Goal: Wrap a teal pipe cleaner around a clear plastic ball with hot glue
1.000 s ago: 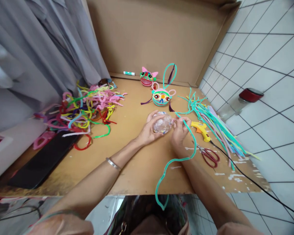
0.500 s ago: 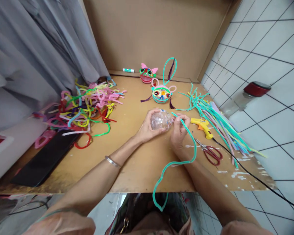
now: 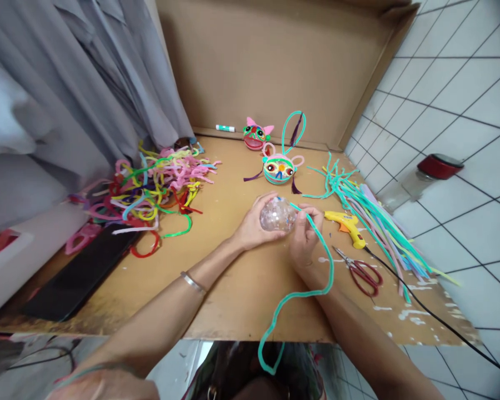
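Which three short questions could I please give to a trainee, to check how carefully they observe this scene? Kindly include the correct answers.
1. Open question: What is the person's left hand holding?
2. True or false: The red-handled scissors lie to the left of the left hand.
3. Multiple choice: What colour is the long fuzzy strip in the right hand?
a) red
b) turquoise
c) yellow

Key:
1. A clear ball.
2. False; they lie on the table, to the right of the right hand.
3. b
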`<state>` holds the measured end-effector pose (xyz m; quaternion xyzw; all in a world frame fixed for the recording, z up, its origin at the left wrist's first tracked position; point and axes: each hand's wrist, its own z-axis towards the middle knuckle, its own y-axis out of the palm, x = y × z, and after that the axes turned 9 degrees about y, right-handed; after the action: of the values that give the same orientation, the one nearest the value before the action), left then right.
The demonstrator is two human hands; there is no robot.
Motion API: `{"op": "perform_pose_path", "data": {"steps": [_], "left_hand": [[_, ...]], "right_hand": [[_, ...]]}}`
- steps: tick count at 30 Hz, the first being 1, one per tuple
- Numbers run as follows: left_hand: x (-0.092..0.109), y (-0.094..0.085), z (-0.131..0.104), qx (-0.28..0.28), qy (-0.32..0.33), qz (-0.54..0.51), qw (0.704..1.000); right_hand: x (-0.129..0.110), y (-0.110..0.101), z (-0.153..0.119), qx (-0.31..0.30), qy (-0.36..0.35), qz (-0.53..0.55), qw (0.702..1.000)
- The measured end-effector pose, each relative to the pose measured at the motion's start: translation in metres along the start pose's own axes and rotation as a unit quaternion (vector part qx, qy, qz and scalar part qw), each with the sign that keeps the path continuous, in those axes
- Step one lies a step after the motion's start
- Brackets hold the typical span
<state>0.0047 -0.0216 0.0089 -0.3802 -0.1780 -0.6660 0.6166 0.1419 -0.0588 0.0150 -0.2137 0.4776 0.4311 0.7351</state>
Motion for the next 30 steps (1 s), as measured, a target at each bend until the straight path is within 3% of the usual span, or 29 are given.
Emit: {"op": "perform_pose_path", "data": {"steps": [21,30], "left_hand": [[0.006,-0.003,0.003,0.013,-0.014,0.03,0.999],[0.007,0.005,0.001,0.009,-0.092,-0.098,0.991]], "right_hand": [[-0.002,0.001,-0.006,-0.014,0.042,0.002,0.999],[-0.007,0.0,0.005,0.009,0.018,0.032,0.999]]}}
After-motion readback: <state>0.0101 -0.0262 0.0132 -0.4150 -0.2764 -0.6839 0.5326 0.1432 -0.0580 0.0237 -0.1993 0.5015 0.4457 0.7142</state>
